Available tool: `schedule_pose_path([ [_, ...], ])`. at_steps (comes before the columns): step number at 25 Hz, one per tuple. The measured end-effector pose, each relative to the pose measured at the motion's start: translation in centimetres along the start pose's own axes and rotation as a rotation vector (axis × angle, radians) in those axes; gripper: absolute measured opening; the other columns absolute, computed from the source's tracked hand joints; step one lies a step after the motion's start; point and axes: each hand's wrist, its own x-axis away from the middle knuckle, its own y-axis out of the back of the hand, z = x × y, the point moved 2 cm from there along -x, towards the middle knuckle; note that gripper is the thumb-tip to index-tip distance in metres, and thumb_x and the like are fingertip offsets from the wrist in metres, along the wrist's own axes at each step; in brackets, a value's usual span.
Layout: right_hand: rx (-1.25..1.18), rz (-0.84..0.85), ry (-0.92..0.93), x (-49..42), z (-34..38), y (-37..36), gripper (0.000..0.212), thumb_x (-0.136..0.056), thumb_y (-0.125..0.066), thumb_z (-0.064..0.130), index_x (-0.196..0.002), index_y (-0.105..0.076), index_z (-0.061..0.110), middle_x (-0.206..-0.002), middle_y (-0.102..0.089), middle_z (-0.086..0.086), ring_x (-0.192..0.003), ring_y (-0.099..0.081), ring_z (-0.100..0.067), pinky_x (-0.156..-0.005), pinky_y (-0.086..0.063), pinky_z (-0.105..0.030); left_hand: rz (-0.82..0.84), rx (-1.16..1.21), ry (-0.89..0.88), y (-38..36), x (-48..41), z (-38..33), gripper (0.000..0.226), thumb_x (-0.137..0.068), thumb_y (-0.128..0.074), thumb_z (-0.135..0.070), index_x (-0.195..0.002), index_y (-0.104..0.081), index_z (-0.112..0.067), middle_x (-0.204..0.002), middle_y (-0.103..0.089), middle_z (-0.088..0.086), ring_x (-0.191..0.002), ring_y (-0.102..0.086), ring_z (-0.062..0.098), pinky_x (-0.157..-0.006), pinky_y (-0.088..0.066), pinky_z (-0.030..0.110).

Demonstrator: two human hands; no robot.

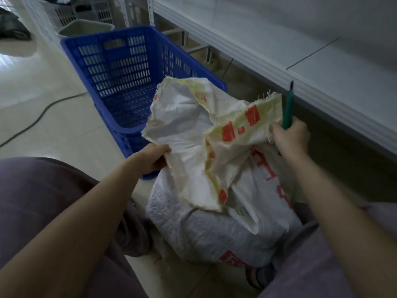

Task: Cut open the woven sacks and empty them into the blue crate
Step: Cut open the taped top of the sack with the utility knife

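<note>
A white woven sack [214, 229] with red print stands on the floor between my knees. Its top is cut open, and the loose flaps [189, 125] spread wide. My left hand [153, 159] grips the left flap's edge. My right hand [290, 137] pinches the right flap and also holds a green-handled cutter [287, 108], blade pointing up. What is inside the sack is hidden by the flaps. The blue perforated crate [90, 61] stands just beyond the sack, and the part of it in view holds nothing.
A white metal shelf unit [279, 46] runs along the right. A grey bin [86, 29] and white perforated crates [64, 14] stand behind the blue crate. A dark cable [36, 119] lies across the pale floor on the left.
</note>
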Motion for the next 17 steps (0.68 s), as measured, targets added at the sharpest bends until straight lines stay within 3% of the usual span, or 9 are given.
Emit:
schedule_pose_path([
  [2, 0.21, -0.078, 0.11, 0.5, -1.2, 0.9, 0.033, -0.091, -0.058, 0.017, -0.122, -0.058, 0.005, -0.111, -0.063, -0.01, -0.105, -0.059, -0.023, -0.082, -0.044, -0.029, 0.139, 0.213, -0.076, -1.3, 1.9, -2.9, 0.009, -0.095, -0.047, -0.008, -0.087, -0.051, -0.005, -0.061, -0.053, 0.007, -0.056, -0.052, 0.016, -0.049, -0.053, 0.022],
  [5, 0.165, -0.107, 0.116, -0.1, -1.1, 1.9, 0.034, -0.092, -0.058, 0.019, -0.122, -0.057, 0.003, -0.115, -0.063, -0.015, -0.106, -0.06, -0.029, -0.085, -0.045, -0.033, 0.202, 0.25, -0.2, -1.4, 4.9, -7.4, 0.011, -0.096, -0.045, -0.013, -0.089, -0.052, -0.008, -0.068, -0.058, 0.007, -0.045, -0.059, 0.012, -0.041, -0.046, 0.015],
  [7, 0.059, -0.064, 0.155, -0.8, 1.2, 2.3, 0.022, -0.091, -0.059, 0.019, -0.111, -0.061, 0.009, -0.097, -0.064, -0.004, -0.088, -0.062, -0.02, -0.078, -0.046, -0.028, 0.176, 0.337, -0.24, -0.5, 5.8, -9.8, 0.011, -0.097, -0.043, -0.014, -0.093, -0.052, -0.007, -0.077, -0.062, 0.01, -0.048, -0.065, 0.014, -0.037, -0.044, 0.013],
  [9, -0.062, -0.049, 0.187, -1.5, 4.2, 2.5, 0.006, -0.09, -0.059, 0.018, -0.084, -0.057, 0.016, -0.076, -0.057, 0.001, -0.068, -0.057, -0.011, -0.063, -0.048, -0.019, 0.165, 0.554, -0.274, 0.3, 5.8, -11.2, 0.019, -0.098, -0.044, -0.014, -0.109, -0.05, 0.0, -0.094, -0.065, 0.016, -0.054, -0.069, 0.018, -0.039, -0.046, 0.013],
  [11, -0.113, -0.054, 0.201, -1.9, 6.9, 2.4, 0.023, -0.09, -0.059, 0.015, -0.071, -0.047, 0.022, -0.067, -0.05, 0.005, -0.058, -0.05, -0.006, -0.05, -0.042, -0.011, 0.129, 0.874, -0.334, 1.4, 5.0, -11.9, 0.034, -0.099, -0.045, -0.017, -0.126, -0.044, 0.003, -0.116, -0.06, 0.022, -0.068, -0.071, 0.022, -0.049, -0.052, 0.017],
  [13, -0.199, -0.036, 0.155, -2.2, 9.0, 1.4, 0.025, -0.089, -0.059, 0.013, -0.07, -0.046, 0.023, -0.065, -0.05, 0.004, -0.052, -0.05, -0.006, -0.048, -0.042, -0.017, 0.179, 1.152, -0.457, 2.8, 4.2, -11.8, 0.046, -0.099, -0.042, -0.028, -0.136, -0.038, -0.001, -0.126, -0.054, 0.021, -0.097, -0.066, 0.028, -0.074, -0.058, 0.03],
  [15, -0.302, -0.008, 0.089, -2.6, 10.4, -0.1, 0.019, -0.087, -0.058, 0.01, -0.074, -0.05, 0.02, -0.066, -0.055, -0.001, -0.05, -0.057, -0.012, -0.05, -0.049, -0.025, 0.179, 1.053, -0.545, 3.4, 3.5, -10.9, 0.05, -0.098, -0.04, -0.038, -0.136, -0.04, -0.005, -0.122, -0.057, 0.014, -0.113, -0.058, 0.026, -0.094, -0.05, 0.039],
  [17, -0.358, 0.006, 0.034, -2.7, 11.8, -1.9, 0.01, -0.085, -0.058, 0.008, -0.079, -0.054, 0.016, -0.072, -0.062, -0.007, -0.054, -0.063, -0.019, -0.056, -0.056, -0.031, -0.046, 0.508, -0.532, 3.0, 2.9, -9.0, 0.037, -0.092, -0.046, -0.026, -0.124, -0.055, -0.009, -0.11, -0.064, 0.013, -0.098, -0.063, 0.025, -0.079, -0.055, 0.039],
])
